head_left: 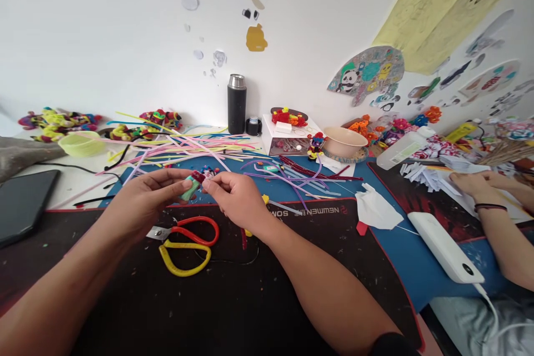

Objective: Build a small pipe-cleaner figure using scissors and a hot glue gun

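Observation:
My left hand (144,197) pinches a small fuzzy pipe-cleaner piece (192,183), light green and dark red, between thumb and fingers above the mat. On its right side, my right hand (240,200) is closed, thumb and index finger pinching its end. What exactly lies between those right fingertips is too small to make out. Just below the hands, scissors (182,231) with one red and one yellow handle lie on the black mat (187,311). Beneath my right wrist, a dark red pipe cleaner (244,239) and a yellow bit are partly hidden.
Many pastel pipe cleaners (196,147) lie behind my hands. A black flask (237,105), a white box (287,142) and a beige bowl (344,143) stand at the back. A tablet (29,206) is left, a white power bank (446,247) right. Another person's hands (475,186) are at far right.

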Demonstrator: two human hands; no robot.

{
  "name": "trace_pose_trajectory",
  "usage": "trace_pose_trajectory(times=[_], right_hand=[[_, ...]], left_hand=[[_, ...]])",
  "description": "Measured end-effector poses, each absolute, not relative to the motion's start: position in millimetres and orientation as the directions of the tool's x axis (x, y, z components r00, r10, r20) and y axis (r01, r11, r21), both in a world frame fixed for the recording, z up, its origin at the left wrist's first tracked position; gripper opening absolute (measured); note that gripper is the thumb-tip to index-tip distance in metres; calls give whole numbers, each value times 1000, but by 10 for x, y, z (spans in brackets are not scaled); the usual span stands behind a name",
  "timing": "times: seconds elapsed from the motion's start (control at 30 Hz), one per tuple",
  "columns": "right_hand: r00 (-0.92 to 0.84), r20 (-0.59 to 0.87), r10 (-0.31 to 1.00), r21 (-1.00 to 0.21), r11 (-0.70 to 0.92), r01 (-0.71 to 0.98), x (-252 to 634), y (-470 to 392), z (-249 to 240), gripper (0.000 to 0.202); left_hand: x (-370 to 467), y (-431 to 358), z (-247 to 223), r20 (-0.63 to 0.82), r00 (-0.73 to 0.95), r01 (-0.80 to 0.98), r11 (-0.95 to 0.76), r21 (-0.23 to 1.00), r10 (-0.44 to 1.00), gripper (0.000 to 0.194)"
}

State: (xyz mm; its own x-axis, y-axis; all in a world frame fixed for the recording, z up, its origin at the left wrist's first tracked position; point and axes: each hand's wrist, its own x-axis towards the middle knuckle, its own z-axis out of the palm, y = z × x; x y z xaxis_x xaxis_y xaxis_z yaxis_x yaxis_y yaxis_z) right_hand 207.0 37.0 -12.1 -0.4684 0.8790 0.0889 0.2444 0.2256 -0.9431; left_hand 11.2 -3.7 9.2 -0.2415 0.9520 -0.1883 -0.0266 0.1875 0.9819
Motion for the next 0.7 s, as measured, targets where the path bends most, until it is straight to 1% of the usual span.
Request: trace_pose_trajectory(times=[0.2, 0.3, 0.57, 0.7], right_hand=[[-468, 75, 881, -950, 206, 236, 2073, 348, -85, 31], [-472, 66, 879, -953, 196, 232, 2077, 332, -64, 30], [-489, 48, 871, -956, 182, 229, 2087, 331, -44, 33], [-500, 34, 866, -957, 172, 233, 2095, 336, -42, 38]], left_hand=[[115, -22, 64, -270, -239, -196, 226, 954, 933, 47], [131, -21, 71, -297, -207, -258, 241, 936, 932, 47], [154, -43, 88, -288, -175, -285, 232, 930, 941, 46], [163, -53, 102, -291, -164, -315, 230, 921, 942, 51]])
